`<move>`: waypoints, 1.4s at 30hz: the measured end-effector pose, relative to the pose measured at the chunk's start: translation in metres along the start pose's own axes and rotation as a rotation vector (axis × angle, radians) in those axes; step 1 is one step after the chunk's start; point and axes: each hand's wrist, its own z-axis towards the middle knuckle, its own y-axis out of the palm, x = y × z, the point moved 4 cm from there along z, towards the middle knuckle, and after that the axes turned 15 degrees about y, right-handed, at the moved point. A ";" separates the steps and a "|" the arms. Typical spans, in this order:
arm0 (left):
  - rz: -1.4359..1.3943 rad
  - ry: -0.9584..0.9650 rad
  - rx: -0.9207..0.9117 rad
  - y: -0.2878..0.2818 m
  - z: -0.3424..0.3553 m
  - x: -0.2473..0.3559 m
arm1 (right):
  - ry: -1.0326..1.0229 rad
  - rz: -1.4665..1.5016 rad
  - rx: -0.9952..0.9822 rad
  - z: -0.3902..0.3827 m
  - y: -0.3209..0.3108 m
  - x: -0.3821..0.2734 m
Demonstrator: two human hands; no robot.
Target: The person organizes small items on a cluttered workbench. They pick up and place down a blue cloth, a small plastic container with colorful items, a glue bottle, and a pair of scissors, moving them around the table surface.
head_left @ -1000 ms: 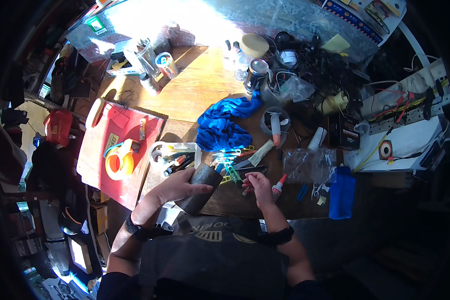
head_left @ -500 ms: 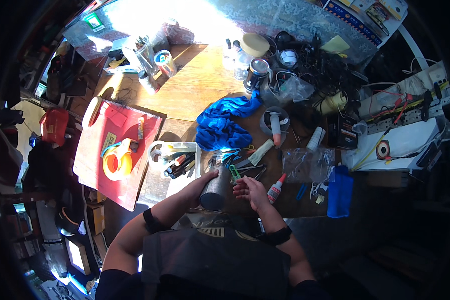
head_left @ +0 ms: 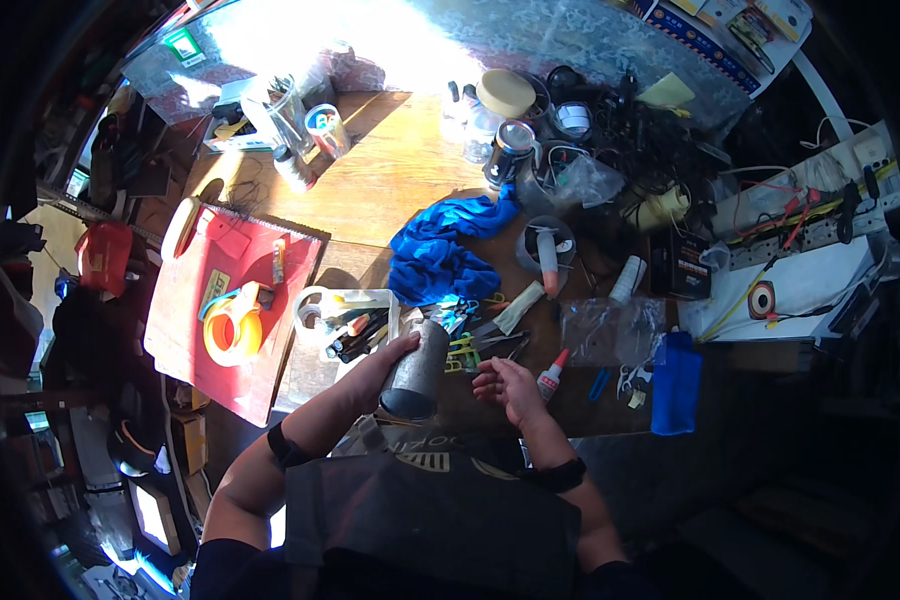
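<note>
A dark grey metal-looking cylinder (head_left: 417,370) is gripped in my left hand (head_left: 372,374), tilted with its round end toward me. To its right, my right hand (head_left: 512,392) is raised with fingers loosely curled and apart, and I see nothing in it. A white glue bottle with a red tip (head_left: 550,378) lies just beside that hand. Beyond the cylinder are yellow-green clips (head_left: 460,352) and several small tools. A white tray (head_left: 394,312) of pens and markers sits left of the cylinder.
A crumpled blue cloth (head_left: 445,250) lies mid-table. On the left is a red folder (head_left: 185,335) bearing an orange tape roll (head_left: 232,328). A clear plastic bag (head_left: 615,330) and a blue pouch (head_left: 677,385) lie right. Jars, a mug (head_left: 511,150) and tangled cables crowd the back.
The cylinder in my left hand has shifted left and tilted, uncovering more of the clips behind it. My right hand has barely moved, slightly right.
</note>
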 end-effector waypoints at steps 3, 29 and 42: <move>0.341 0.177 -0.006 0.001 -0.003 0.009 | 0.013 -0.042 -0.139 -0.007 0.015 -0.003; 1.765 1.002 -0.246 -0.107 0.010 -0.063 | -1.090 -1.008 0.387 -0.061 0.016 -0.031; 1.807 0.861 -0.135 -0.093 0.027 -0.059 | -0.449 -1.276 0.571 -0.060 0.002 -0.031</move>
